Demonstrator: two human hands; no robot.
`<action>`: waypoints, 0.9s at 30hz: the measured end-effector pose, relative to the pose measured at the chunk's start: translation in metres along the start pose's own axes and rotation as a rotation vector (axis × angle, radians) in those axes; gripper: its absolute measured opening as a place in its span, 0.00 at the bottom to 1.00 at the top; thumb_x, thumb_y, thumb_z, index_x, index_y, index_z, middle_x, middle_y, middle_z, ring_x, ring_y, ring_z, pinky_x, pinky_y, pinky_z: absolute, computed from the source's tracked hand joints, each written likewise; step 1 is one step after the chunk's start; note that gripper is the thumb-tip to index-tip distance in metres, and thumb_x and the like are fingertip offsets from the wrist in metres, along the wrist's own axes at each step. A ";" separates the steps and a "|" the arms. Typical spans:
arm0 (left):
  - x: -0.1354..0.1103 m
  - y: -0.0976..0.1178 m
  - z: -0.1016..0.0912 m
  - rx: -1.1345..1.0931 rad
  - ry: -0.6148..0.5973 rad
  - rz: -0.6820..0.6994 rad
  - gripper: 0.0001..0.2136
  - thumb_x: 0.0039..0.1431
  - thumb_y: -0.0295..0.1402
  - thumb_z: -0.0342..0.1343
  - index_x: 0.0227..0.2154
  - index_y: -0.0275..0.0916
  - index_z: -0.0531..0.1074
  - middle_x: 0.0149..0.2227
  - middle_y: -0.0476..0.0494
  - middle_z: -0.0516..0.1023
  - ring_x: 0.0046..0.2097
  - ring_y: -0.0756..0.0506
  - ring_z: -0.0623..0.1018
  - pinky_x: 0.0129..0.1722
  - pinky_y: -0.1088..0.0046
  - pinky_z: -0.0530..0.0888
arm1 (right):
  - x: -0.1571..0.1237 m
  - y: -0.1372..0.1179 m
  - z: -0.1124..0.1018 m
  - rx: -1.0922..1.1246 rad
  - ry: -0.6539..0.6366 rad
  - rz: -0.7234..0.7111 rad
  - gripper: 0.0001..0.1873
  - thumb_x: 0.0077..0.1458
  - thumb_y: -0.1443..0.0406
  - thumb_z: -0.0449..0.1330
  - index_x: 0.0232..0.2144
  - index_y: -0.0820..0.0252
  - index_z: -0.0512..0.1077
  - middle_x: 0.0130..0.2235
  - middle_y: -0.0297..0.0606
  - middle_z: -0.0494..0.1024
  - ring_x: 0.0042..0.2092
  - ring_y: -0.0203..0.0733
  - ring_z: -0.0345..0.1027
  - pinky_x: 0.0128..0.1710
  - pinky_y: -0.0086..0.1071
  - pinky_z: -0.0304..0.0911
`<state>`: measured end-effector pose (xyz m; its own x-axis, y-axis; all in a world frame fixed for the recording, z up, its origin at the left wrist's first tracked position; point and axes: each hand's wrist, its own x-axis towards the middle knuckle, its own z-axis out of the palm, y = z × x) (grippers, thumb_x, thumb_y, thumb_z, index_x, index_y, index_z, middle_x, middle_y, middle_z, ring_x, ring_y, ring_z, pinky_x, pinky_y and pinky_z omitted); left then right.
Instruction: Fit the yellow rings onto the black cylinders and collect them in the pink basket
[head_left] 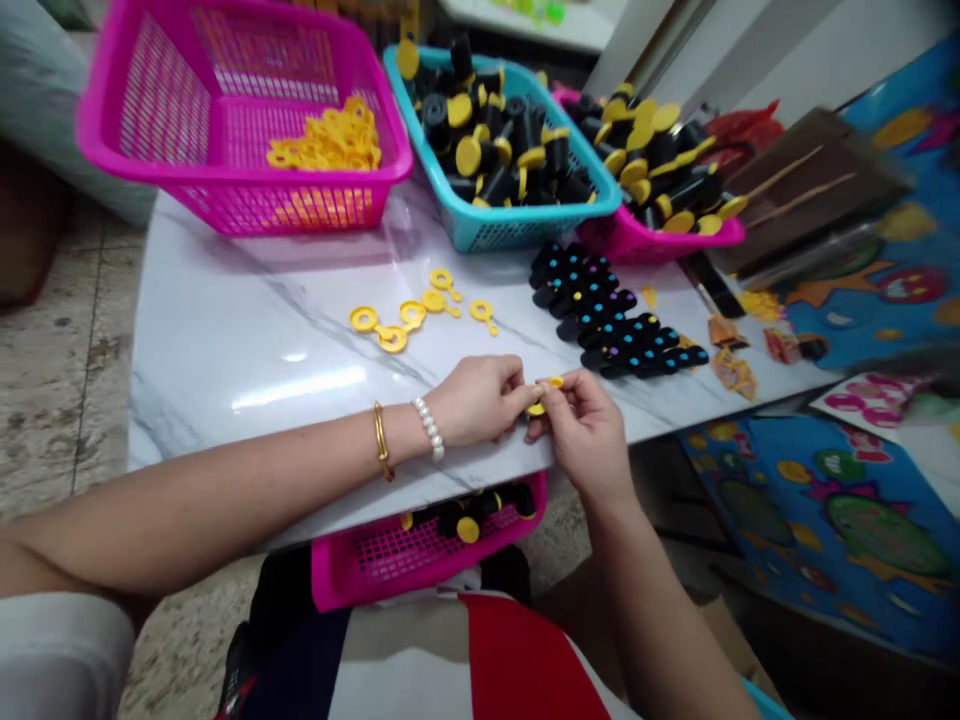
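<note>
Close together at the front edge of the table, both my hands pinch a small yellow plastic piece [555,382]. My left hand [480,398] comes in from the left, its fingers closed at the piece; my right hand [589,430] grips it from the other side. Fingers cover most of the piece, so its full shape is hidden. Beyond my hands lie several loose yellow ring pieces with short tabs [391,338]. To the right, small black parts with blue, yellow and purple dots [611,318] stand packed in slanted rows.
A pink basket [247,178] of yellow ring pieces stands at back left. Beside it are a blue basket [517,212] and another pink basket [675,243], both full of black parts with yellow caps. Below the table edge sits a pink basket [420,575]. Scraps [733,372] lie at right.
</note>
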<state>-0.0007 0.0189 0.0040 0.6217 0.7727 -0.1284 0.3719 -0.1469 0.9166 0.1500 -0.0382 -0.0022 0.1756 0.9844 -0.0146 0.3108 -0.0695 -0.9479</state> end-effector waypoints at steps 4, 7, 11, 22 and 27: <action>-0.011 -0.008 0.007 0.082 0.102 0.111 0.14 0.58 0.43 0.54 0.39 0.36 0.67 0.23 0.50 0.74 0.25 0.50 0.73 0.25 0.76 0.65 | -0.004 0.001 0.000 -0.009 0.027 -0.001 0.11 0.56 0.56 0.60 0.31 0.57 0.68 0.23 0.29 0.72 0.22 0.34 0.66 0.22 0.26 0.61; -0.014 -0.012 0.011 0.157 0.154 0.223 0.17 0.54 0.44 0.59 0.41 0.38 0.67 0.24 0.51 0.73 0.27 0.49 0.73 0.26 0.76 0.64 | -0.006 0.004 0.000 0.004 0.076 -0.035 0.12 0.55 0.55 0.61 0.32 0.58 0.72 0.31 0.34 0.75 0.31 0.37 0.69 0.29 0.28 0.66; -0.012 -0.014 0.012 0.196 0.175 0.301 0.11 0.57 0.39 0.57 0.39 0.38 0.70 0.30 0.47 0.76 0.31 0.49 0.73 0.31 0.74 0.67 | 0.006 0.006 -0.014 0.284 -0.053 0.143 0.16 0.54 0.54 0.60 0.28 0.62 0.73 0.25 0.36 0.73 0.25 0.35 0.65 0.24 0.27 0.64; -0.008 -0.003 0.001 0.250 0.030 0.278 0.09 0.57 0.39 0.56 0.37 0.43 0.75 0.31 0.49 0.78 0.30 0.50 0.74 0.30 0.75 0.65 | 0.050 -0.020 -0.036 0.163 -0.701 0.394 0.14 0.45 0.63 0.66 0.29 0.58 0.63 0.22 0.27 0.72 0.22 0.32 0.67 0.22 0.23 0.62; -0.011 -0.005 0.008 0.268 0.005 0.231 0.11 0.58 0.42 0.55 0.33 0.41 0.75 0.27 0.49 0.78 0.27 0.49 0.74 0.27 0.75 0.64 | 0.019 -0.017 -0.028 -0.016 -0.543 0.162 0.17 0.54 0.59 0.60 0.46 0.56 0.65 0.24 0.26 0.68 0.23 0.34 0.66 0.23 0.25 0.61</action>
<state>-0.0039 0.0065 -0.0022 0.7071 0.7033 0.0731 0.3901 -0.4743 0.7892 0.1742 -0.0228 0.0222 -0.2819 0.9025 -0.3256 0.3352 -0.2253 -0.9148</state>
